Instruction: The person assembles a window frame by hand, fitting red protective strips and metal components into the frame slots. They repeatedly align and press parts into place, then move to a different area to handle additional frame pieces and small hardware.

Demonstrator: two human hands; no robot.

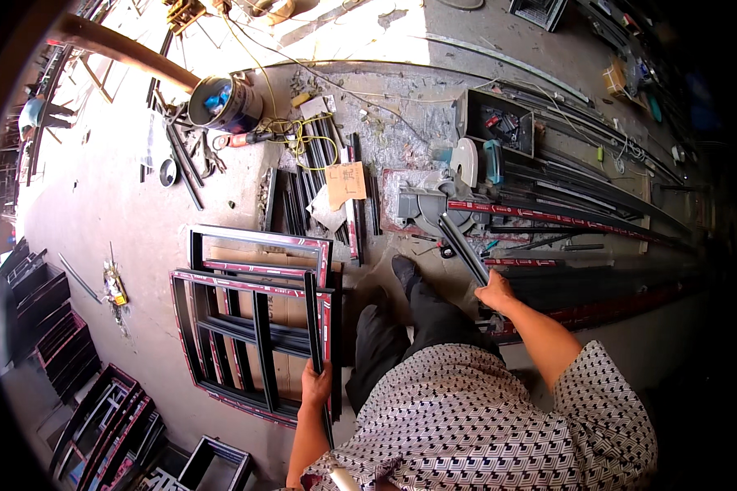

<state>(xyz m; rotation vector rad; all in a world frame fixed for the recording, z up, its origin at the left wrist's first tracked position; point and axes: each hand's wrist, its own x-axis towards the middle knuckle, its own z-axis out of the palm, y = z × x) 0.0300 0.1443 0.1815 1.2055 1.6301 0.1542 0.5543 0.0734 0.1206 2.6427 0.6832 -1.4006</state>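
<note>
My left hand (315,383) is closed around a long, dark metal profile (312,315), which stands over the right side of a stack of dark window frames (260,348) with red-and-white film. My right hand (495,291) grips a shorter dark metal profile (462,245) by its near end. Its far end points up and left toward a mitre saw (434,204) on the floor. Cardboard (282,315) shows through the openings of the frames. The fingers of both hands are partly hidden behind the profiles.
Long profiles (581,217) lie along the right side. A grey bin (495,123) stands behind the saw. Ahead are cut profiles (299,196), a cardboard piece (345,182), a bucket (225,106) and a yellow cord (303,143). More frames (102,417) lean at lower left.
</note>
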